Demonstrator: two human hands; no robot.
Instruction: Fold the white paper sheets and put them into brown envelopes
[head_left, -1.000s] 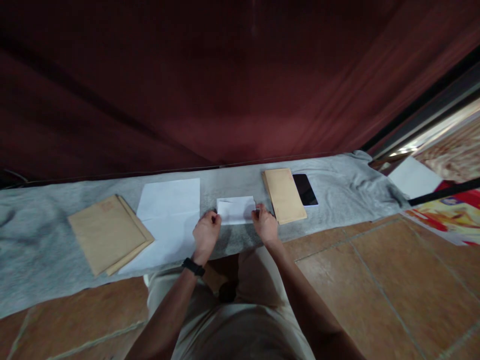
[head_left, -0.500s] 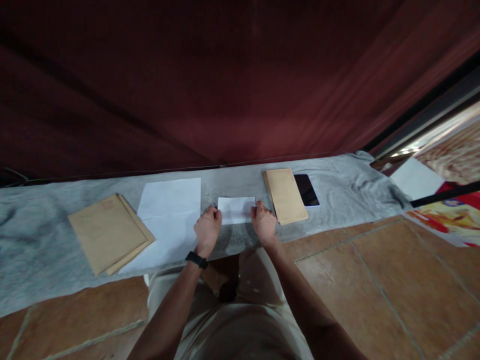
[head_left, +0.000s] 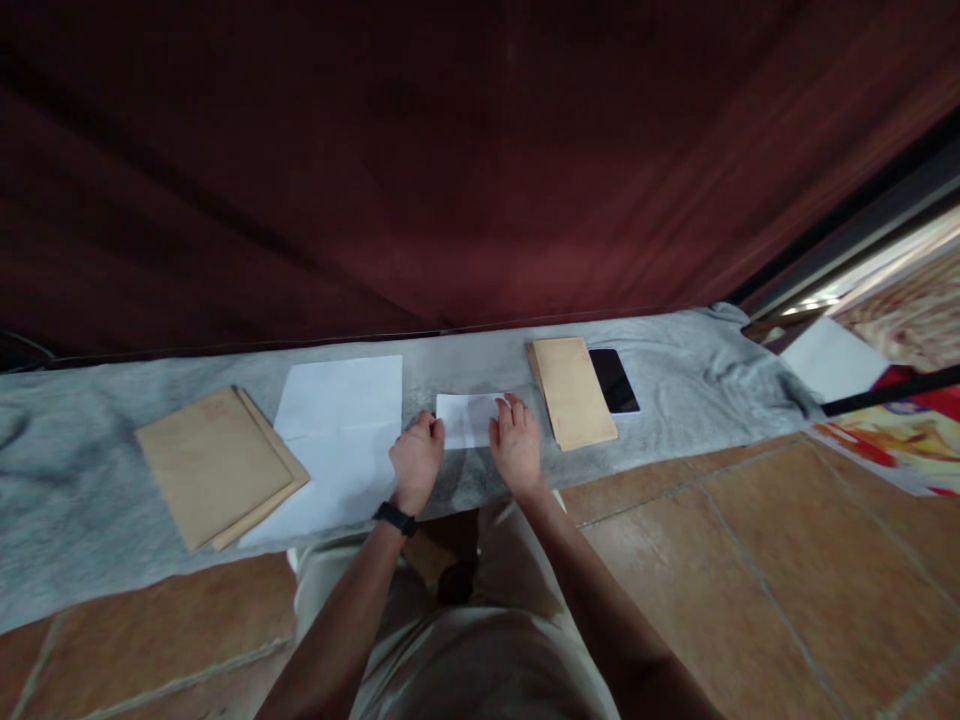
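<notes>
A small folded white sheet of paper [head_left: 466, 420] lies flat on the grey cloth in front of me. My left hand [head_left: 417, 462] is closed at its left edge, thumb and finger pinching the corner. On its right end rests my right hand [head_left: 516, 446], fingers stretched out and slightly apart, pressing on the paper. Larger white sheets [head_left: 345, 400] with a crease lie just left of my left hand. To the right of my right hand is a stack of brown envelopes [head_left: 576, 392].
More brown envelopes [head_left: 214, 465] overlap the white sheets at the left. A dark-screened phone [head_left: 613, 380] sits beside the right stack. Grey cloth [head_left: 697, 375] covers the narrow surface, backed by a dark red curtain [head_left: 480, 200]. Tiled floor [head_left: 697, 560] lies below.
My right hand has shifted left from the folded paper's right edge onto its top, and its fingers have straightened. The left hand stays at the left edge.
</notes>
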